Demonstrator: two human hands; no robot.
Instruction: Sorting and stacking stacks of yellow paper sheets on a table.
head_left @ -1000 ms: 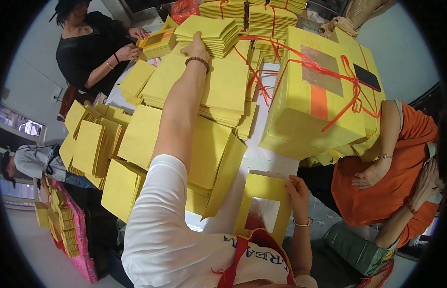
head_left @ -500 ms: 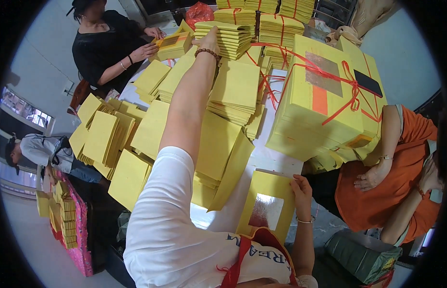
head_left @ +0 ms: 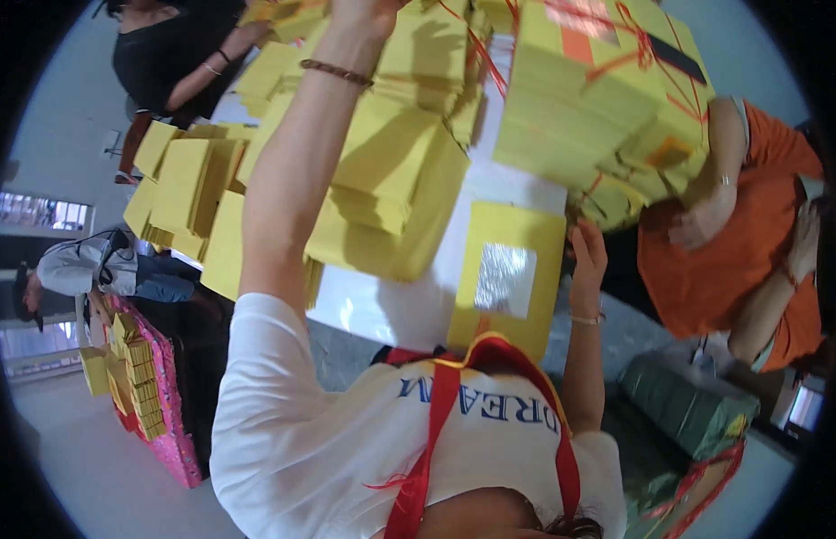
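My left hand [head_left: 364, 16] reaches to the top edge of the view, above stacks of yellow paper, and its fingers are mostly cut off. A beaded bracelet circles that wrist. Under and beside the forearm lie thick yellow paper stacks [head_left: 391, 148], with a hand-shaped shadow falling on the farther one. In front of my chest lies a yellow joss paper sheet [head_left: 517, 225] bearing a silver foil patch [head_left: 503, 278]; whether more sheets are under it I cannot tell. My right hand [head_left: 587, 260] is beside its right edge, fingers raised and apart, nothing visible in them.
A tall yellow paper bundle [head_left: 548, 112] tied with red cord stands at the right, a dark phone [head_left: 676, 58] on top. A person in orange [head_left: 705, 269] is beside it, a green wrapped bundle [head_left: 692, 400] below. Another person [head_left: 171, 58] works at far left. A pink-covered table [head_left: 171, 413] holds yellow bundles.
The view has shifted, so the table's far end is cut off. My left hand is no longer seen on the folded stack. My right hand has moved off the foil sheet's corner to beside its edge.
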